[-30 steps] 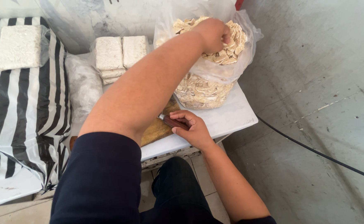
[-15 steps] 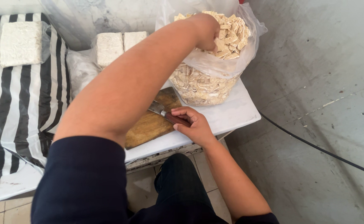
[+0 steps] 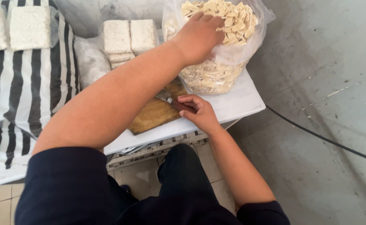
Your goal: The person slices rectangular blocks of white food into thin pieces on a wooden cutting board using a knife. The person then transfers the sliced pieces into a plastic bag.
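White blocks (image 3: 128, 37) flank the bag (image 3: 216, 62); cable (image 3: 324, 139) beyond.

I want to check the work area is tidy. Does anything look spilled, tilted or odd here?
Nothing looks spilled. The bag stands upright on the table, heaped with pale chips, the left hand at its opening. The right hand holds a knife on the board. White blocks are stacked neatly.

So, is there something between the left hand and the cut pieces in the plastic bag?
Nothing visible. The left hand is over the open top of the plastic bag, already at the pale cut pieces. The right hand grips a knife over the wooden board, beside the bag.
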